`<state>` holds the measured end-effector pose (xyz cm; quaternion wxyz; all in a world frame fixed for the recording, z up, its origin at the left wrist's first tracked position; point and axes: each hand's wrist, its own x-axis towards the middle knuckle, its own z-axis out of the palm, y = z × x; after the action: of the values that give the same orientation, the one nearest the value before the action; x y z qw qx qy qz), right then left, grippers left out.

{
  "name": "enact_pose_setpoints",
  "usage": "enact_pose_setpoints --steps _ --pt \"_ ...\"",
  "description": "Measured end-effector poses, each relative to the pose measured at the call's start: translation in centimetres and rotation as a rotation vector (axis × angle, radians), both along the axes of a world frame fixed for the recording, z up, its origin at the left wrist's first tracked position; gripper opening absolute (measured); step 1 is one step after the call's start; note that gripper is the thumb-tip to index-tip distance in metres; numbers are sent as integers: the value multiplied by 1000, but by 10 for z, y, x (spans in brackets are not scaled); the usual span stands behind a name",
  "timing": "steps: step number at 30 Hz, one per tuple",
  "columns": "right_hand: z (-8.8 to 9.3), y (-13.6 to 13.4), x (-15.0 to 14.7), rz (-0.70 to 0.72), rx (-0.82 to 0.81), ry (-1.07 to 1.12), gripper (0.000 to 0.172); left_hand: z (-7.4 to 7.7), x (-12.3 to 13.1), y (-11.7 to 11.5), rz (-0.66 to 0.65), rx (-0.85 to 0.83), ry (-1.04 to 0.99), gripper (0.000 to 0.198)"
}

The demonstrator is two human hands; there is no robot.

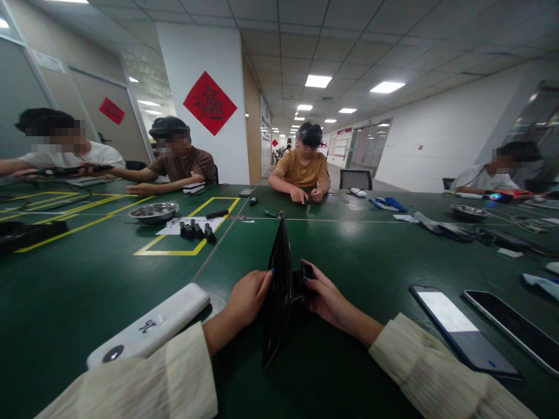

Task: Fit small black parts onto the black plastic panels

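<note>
A thin black flat panel (282, 291) stands upright and almost edge-on in front of me; its exact kind cannot be made out. My left hand (250, 295) grips its left face, thumb on the surface and the other fingers hidden behind. On the panel's right side sits a black block-like part (301, 279), apparently joined to it. Around that part my right hand (326, 295) is closed, thumb on the near side. To the left of my left wrist lies a white oblong device (152, 329) with a dark round spot.
Two phones (463, 326) (524, 326) lie at the right. Further off on the green table (358, 250) are a metal bowl (155, 213), several black cylindrical parts (198, 231), gloves (443, 226) and a second bowl (469, 212). Other people sit around the table, one person (303, 166) straight across.
</note>
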<state>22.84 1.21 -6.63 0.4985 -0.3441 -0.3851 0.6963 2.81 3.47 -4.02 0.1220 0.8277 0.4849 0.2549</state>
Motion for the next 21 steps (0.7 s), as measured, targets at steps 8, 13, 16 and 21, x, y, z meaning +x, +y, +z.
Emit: enact_pose_setpoints --steps 8,13,16,21 --pt "5 -4 -1 57 27 -16 70 4 1 -3 41 -4 -19 50" --pt "6 -4 -1 46 32 -14 70 5 2 -4 11 4 -25 51" --pt "5 -3 -1 45 32 -16 70 5 3 -4 -11 5 -37 51" --pt "4 -1 -2 29 24 -19 72 0 2 -3 14 33 -50 46"
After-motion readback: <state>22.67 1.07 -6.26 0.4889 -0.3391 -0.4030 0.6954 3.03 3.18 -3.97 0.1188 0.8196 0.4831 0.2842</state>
